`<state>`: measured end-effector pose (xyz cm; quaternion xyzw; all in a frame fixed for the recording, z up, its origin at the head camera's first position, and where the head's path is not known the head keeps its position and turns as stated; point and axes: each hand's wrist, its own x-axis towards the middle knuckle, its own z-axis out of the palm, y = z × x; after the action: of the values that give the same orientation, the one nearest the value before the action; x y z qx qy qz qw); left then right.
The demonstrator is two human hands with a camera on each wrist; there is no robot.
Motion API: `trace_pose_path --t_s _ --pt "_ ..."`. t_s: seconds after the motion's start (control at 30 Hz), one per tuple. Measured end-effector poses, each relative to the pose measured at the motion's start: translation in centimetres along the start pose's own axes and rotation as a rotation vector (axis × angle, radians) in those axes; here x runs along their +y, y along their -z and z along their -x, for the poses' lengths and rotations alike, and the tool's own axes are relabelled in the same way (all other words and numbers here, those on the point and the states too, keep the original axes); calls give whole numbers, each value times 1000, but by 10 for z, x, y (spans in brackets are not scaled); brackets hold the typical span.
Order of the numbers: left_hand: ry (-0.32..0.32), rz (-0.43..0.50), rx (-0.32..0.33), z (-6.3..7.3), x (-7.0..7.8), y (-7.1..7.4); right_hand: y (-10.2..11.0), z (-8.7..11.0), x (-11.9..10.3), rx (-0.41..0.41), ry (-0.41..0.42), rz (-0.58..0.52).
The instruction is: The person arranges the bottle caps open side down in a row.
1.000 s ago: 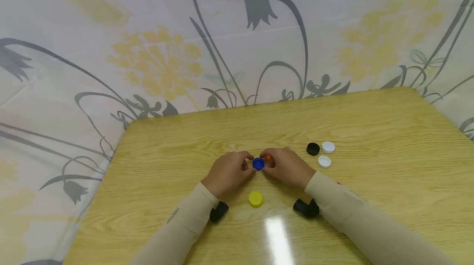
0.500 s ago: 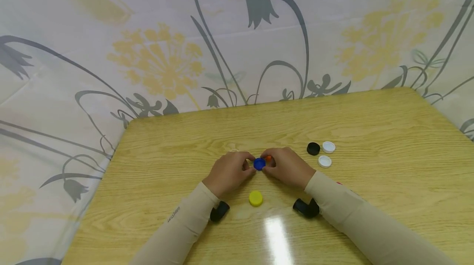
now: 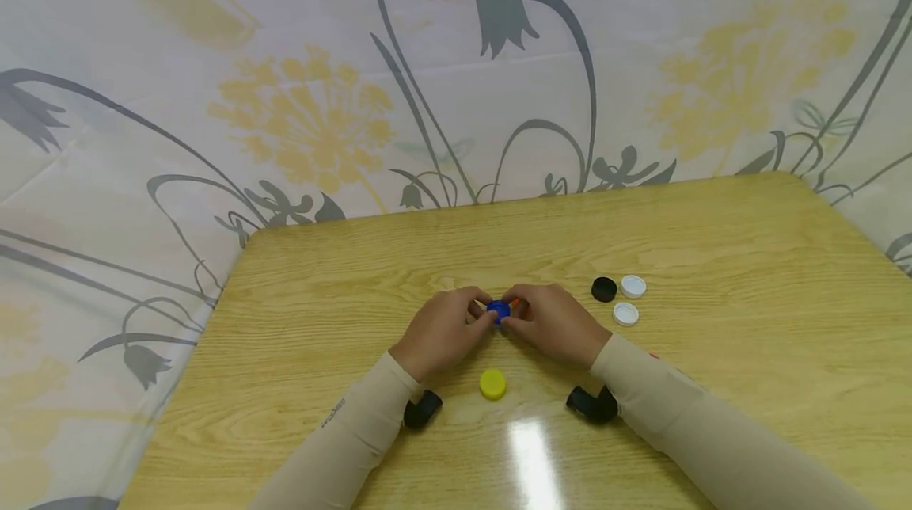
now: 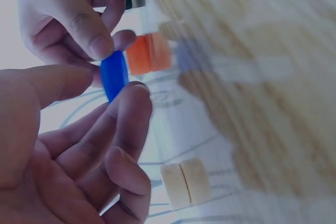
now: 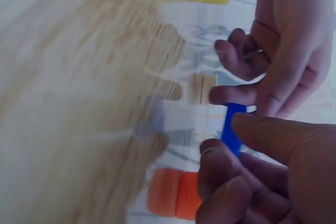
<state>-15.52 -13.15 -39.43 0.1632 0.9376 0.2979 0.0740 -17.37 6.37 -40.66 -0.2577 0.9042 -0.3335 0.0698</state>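
Note:
Between my two hands a blue bottle cap (image 3: 499,310) is held a little above the table, its hollow side partly visible in the head view. My left hand (image 3: 447,328) pinches its left edge between thumb and fingers. On the opposite edge, the thumb and finger of my right hand (image 3: 554,324) pinch it too. An orange cap (image 4: 139,56) lies just behind the right fingers, mostly hidden from the head. Beyond the left hand is a cream-coloured cap (image 4: 177,184). A yellow cap (image 3: 492,384) lies on the table nearer the body.
To the right of the hands, a black cap (image 3: 604,289) and two white caps, a far one (image 3: 633,286) and a near one (image 3: 625,313), form a small group. Something pink (image 3: 653,355) peeks out by the right sleeve. A patterned cloth (image 3: 321,98) hangs behind the wooden table (image 3: 342,280).
The blue cap has tilted slightly, and both thumbs now reach further over its near edge. Otherwise the hands stay nearly in place; the other caps have not moved on the table.

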Motion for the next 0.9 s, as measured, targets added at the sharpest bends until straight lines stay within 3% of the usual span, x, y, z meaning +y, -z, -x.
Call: trace_pose_path --t_s 0.3,0.5,0.77,0.9 --pt "17 95 38 0 3 3 1 2 1 63 21 -26" --pt "23 163 21 1 3 6 2 3 2 71 33 -37" --pt "13 335 -35 -4 -8 6 4 4 3 84 80 -101" --pt "1 364 -37 -5 -10 7 5 3 3 74 81 -146"
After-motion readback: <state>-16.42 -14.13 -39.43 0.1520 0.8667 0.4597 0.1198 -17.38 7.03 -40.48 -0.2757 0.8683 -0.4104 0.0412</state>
